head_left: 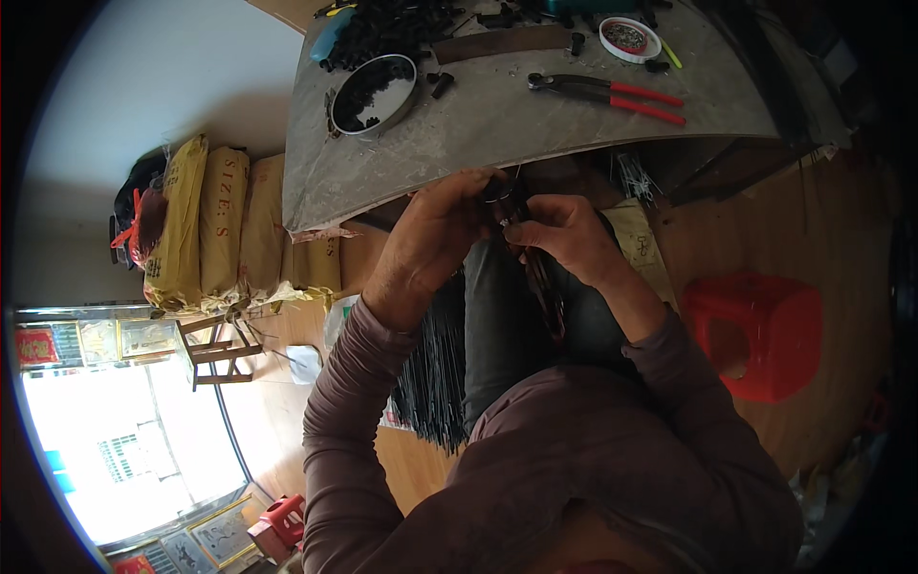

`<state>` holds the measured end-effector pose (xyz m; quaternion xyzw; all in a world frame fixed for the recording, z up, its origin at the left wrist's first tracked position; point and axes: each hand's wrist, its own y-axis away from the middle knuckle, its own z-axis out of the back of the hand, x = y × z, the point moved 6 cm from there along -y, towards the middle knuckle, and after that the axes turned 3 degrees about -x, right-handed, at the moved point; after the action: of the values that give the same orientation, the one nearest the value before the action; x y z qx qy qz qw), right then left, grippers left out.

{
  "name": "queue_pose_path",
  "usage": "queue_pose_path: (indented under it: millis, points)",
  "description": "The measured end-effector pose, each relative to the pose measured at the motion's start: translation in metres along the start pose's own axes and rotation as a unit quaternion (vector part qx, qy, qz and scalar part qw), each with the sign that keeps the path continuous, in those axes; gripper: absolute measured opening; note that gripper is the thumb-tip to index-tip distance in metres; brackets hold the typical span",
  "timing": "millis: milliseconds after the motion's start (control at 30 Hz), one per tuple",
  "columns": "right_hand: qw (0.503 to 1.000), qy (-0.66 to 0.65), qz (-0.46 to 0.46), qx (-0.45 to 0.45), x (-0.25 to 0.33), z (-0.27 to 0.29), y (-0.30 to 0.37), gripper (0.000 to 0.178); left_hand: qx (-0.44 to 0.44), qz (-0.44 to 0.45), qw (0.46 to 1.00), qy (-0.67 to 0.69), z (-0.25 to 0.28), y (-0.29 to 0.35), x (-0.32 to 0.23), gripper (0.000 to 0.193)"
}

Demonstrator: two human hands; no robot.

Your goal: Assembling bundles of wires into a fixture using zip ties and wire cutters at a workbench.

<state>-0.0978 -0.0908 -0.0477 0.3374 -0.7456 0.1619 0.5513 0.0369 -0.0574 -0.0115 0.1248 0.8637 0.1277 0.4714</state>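
My left hand [432, 222] is closed around the upper end of a dark, slim, long object [541, 287] with a round black top. Fingers and thumb of my right hand [572, 235] pinch the same object from the other side, just below that top. The object slants down over my lap, its lower end between my thighs. Both hands are just off the table's near edge. Exactly what the object is, I cannot tell. Beside my left leg hangs a thick bundle of thin black rods [427, 368].
On the grey table [469, 115] are a round metal bowl [413, 86] of small black parts, heaped black pieces [382, 33], red-handled pincers [612, 94] and a white lid [654, 48] with small metal bits. A red plastic stool [765, 330] stands right; packed sacks [222, 220] stand left.
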Motion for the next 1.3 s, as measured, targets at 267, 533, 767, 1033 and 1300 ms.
queue_pose_path:
  millis: [267,533,767,1033,1300]
  points:
    - [1.000,0.001,0.001,0.001,-0.001,-0.003,-0.004,0.013,0.000,0.000,1.000,-0.010,0.005,-0.001,-0.001,0.030]
    - [1.000,-0.004,-0.008,0.005,-0.004,-0.003,-0.006,0.012,-0.057,-0.039,0.998,0.007,0.002,-0.001,-0.006,0.025]
    - [1.000,0.006,0.004,0.000,-0.003,0.000,-0.006,0.012,-0.112,-0.050,0.992,-0.022,-0.012,-0.001,-0.008,0.022]
    - [0.999,0.052,-0.002,-0.007,-0.003,0.006,-0.006,0.013,-0.099,-0.067,0.993,-0.027,-0.015,-0.004,-0.007,0.024]
    - [1.000,0.020,0.000,-0.013,-0.001,0.006,-0.003,0.012,-0.084,-0.091,0.991,-0.043,-0.015,-0.005,-0.009,0.016]
